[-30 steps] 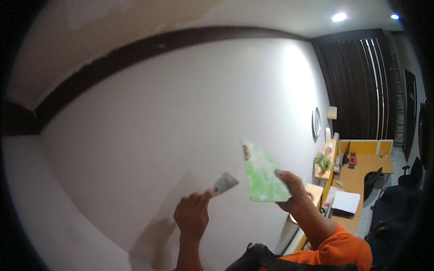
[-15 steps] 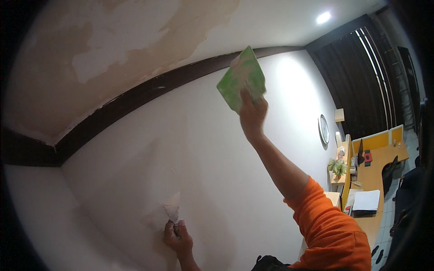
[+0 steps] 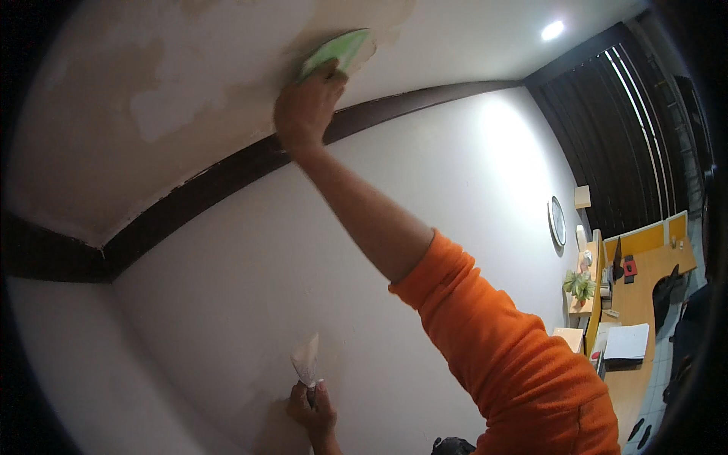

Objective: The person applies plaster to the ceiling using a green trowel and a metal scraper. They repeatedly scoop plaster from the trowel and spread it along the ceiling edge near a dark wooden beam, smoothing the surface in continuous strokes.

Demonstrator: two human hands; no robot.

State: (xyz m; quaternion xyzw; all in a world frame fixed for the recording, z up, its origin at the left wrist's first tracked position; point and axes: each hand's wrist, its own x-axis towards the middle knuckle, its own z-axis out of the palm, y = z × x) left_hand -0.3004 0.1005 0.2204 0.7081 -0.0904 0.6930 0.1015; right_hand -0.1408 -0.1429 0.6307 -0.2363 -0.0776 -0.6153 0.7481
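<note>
My right hand (image 3: pixel 307 110) is raised overhead and grips a flat green plastic spreader (image 3: pixel 339 50), its blade laid close against the patchy ceiling (image 3: pixel 182 98). Pale compound shows at the blade's right end. Lower down, in front of the white wall, my left hand (image 3: pixel 312 412) is closed around the handle of a putty knife (image 3: pixel 305 362). That knife points upward, and its blade is coated with whitish paste. Fingers of the right hand are partly hidden behind the back of the hand.
A dark beam (image 3: pixel 220 176) runs between ceiling and wall. To the right are a round wall clock (image 3: pixel 557 221), a potted plant (image 3: pixel 578 285) on a shelf, and a wooden desk (image 3: pixel 644 296) with papers (image 3: pixel 626 341). A ceiling light (image 3: pixel 553 30) shines at the upper right.
My right hand has swung up and left, bringing the green spreader from in front of the wall to the ceiling. My left hand, still holding the putty knife, has shifted slightly right and down.
</note>
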